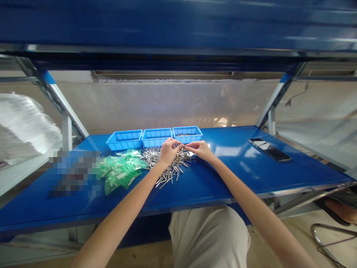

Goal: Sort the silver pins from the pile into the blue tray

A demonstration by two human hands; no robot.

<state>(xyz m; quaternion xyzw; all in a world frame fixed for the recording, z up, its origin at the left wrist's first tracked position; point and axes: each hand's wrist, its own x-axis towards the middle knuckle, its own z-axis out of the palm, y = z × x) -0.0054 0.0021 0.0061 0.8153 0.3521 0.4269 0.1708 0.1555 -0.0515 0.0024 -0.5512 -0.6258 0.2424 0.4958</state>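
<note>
A pile of thin metal pins [167, 175] lies on the blue table [206, 186], in front of three blue bins. My left hand [168, 152] is over the pile with its fingers pinched together. Close to its right, my right hand [201, 149] also pinches, its fingertips nearly meeting those of the left. Whatever lies between the fingertips is too small to make out. Green plastic packets [121, 169] are heaped left of the pins. The right bin [187, 134] contains some dark, thin pieces.
The left bin [124, 140] and middle bin [157, 137] stand beside the right one. A phone [270, 149] lies on the table's right side. A blurred patch covers the left side. A blue shelf [178, 33] hangs overhead, with slanted metal supports at both sides.
</note>
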